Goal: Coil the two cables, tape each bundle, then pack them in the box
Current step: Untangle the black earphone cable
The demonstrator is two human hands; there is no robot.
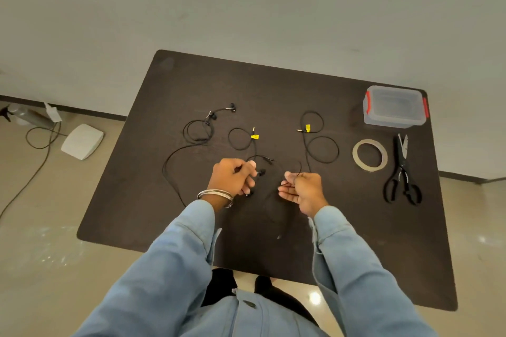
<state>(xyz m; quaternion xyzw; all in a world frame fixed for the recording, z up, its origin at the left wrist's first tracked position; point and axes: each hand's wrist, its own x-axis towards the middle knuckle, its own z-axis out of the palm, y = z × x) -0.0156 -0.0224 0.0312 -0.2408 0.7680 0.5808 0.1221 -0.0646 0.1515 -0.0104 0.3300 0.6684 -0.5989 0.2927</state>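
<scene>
Dark table (328, 254), left grip (235, 178) and right grip (299, 189) pinching black cable (306, 150) (yellow tags (308, 128), writing unreadable)

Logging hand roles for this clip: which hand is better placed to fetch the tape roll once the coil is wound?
Right. The tape roll lies on the right side of the table, just beyond the right hand, which pinches only a thin cable strand. The left hand is farther away and closed around the earbud end.

Soft, even overhead light; a glare spot shines on the floor (315, 298) just below the dark tabletop (342, 241). Wide-angle bending at edges, slight softness overall.
</scene>
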